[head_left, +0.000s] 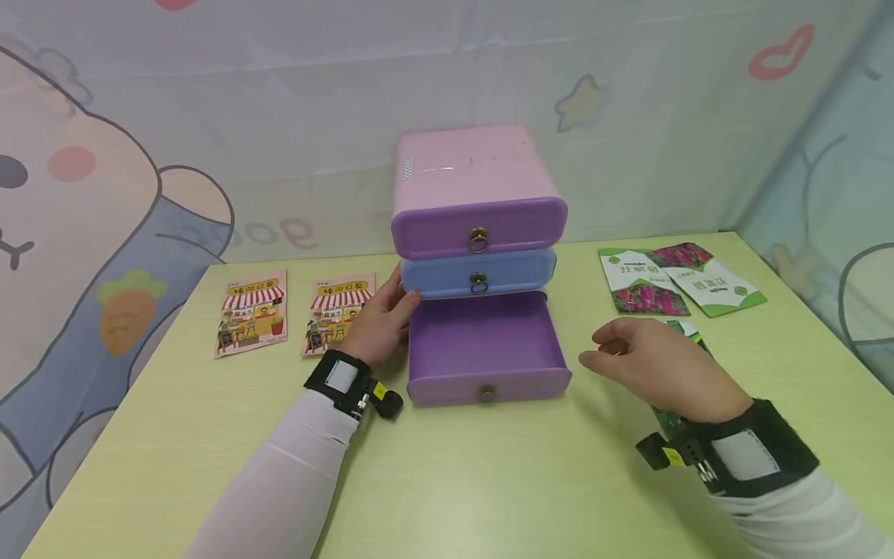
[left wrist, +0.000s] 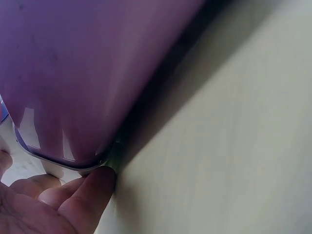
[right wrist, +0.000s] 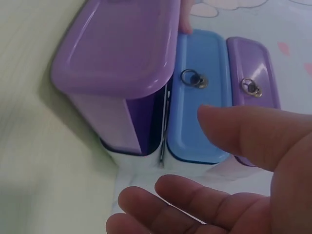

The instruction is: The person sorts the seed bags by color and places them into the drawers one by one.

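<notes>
A small drawer cabinet (head_left: pixel 475 167) with a pink top stands at the back middle of the table. Its lowest purple drawer (head_left: pixel 485 334) is pulled far out and holds nothing. The blue drawer (head_left: pixel 447 278) and the upper purple drawer (head_left: pixel 433 237) are pushed in, each with a ring pull. My left hand (head_left: pixel 377 330) rests against the cabinet's left side, its thumb at the blue drawer's left end. In the left wrist view its fingers (left wrist: pixel 92 195) touch the lower corner. To the right of the pulled-out drawer hovers my right hand (head_left: pixel 653 365), fingers loosely bent, nothing held.
Two pink packets with a striped awning print (head_left: pixel 253 314) lie left of the cabinet. On the right lie two green-and-white flower packets (head_left: pixel 639 272); a further green packet (head_left: pixel 670 423) is mostly hidden under my right hand. A printed cloth (head_left: pixel 314 116) hangs behind the table.
</notes>
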Demonstrator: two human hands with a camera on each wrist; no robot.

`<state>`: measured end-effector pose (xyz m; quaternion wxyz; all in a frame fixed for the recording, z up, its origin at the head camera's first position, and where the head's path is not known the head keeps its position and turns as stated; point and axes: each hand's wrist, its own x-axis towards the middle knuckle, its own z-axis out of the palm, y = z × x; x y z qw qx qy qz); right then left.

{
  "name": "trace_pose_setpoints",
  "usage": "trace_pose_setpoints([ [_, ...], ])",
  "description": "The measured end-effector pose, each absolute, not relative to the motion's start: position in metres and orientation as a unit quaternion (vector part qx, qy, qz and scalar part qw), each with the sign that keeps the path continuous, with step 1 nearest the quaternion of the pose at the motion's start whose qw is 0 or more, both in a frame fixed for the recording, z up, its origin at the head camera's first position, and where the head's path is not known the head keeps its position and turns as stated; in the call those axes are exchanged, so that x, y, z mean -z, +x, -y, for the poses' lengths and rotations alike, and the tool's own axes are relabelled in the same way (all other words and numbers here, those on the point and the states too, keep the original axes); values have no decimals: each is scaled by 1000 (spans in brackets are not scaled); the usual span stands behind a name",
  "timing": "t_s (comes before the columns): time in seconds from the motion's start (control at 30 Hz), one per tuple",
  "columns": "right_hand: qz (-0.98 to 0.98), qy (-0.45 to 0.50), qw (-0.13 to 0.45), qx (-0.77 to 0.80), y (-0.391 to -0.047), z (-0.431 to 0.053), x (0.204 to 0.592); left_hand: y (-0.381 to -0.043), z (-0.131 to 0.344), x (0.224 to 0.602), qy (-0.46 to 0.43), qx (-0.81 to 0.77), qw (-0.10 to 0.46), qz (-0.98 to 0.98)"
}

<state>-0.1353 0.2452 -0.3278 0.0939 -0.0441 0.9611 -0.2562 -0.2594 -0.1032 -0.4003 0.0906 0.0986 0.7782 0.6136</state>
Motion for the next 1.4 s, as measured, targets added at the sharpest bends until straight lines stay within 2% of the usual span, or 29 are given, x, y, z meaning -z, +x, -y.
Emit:
trace_pose_setpoints([
  [0.2,-967,-41,89,234,-139,-249,334,-259,104,400,96,-605,89,-786],
  [0.87,-969,-20,156,192,-147,-254,352,-259,103,400,95,-609,90,-782],
  [1.4,-973,-30,157,169,-147,-251,357,-259,103,400,91,-611,89,-781],
])
